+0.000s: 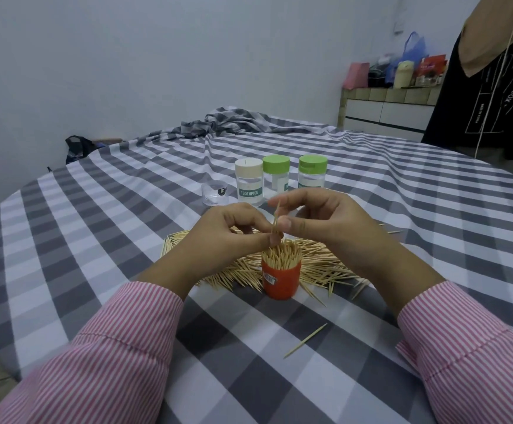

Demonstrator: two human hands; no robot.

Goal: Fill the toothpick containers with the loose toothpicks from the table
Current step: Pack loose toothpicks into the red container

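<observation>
An open orange container (280,280) stands upright near the table's front, packed with toothpicks that stick out of its top. Behind and around it lies a wide heap of loose toothpicks (319,267). Just above the container my left hand (227,231) and my right hand (319,218) meet, and both pinch a small upright bunch of toothpicks (276,223) between thumb and fingers. Further back stand three capped clear containers: one with a white cap (248,182) labelled TOOTHPICK and two with green caps (276,175) (312,172).
A clear plastic lid or cup (215,194) lies left of the white-capped container. A single toothpick (305,340) lies apart on the checked tablecloth (126,240) near me. A person in dark clothing (493,87) stands at the far right by a cluttered cabinet.
</observation>
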